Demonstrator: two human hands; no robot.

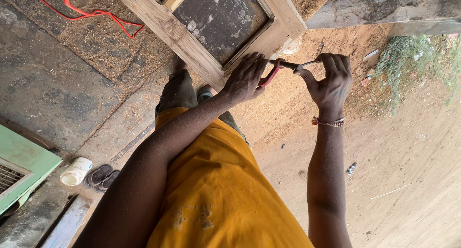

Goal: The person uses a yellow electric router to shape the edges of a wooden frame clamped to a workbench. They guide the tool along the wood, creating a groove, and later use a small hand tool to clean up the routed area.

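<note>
Red-handled pliers point(278, 69) sit between both hands at the corner of a wooden frame point(192, 46). The left hand point(246, 79) wraps the red handles and rests against the frame's edge; the right hand point(330, 82) pinches the metal end just beside it. Farther off, sawdust covers the ground point(408, 147), and a red cable point(96, 13) trails.

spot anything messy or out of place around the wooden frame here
Sawdust is strewn over the concrete floor and sandy ground. A red cord lies loosely looped across it. A white plastic jar lies tipped on its side beside a pair of sandals. The wooden frame itself looks sound.
</note>
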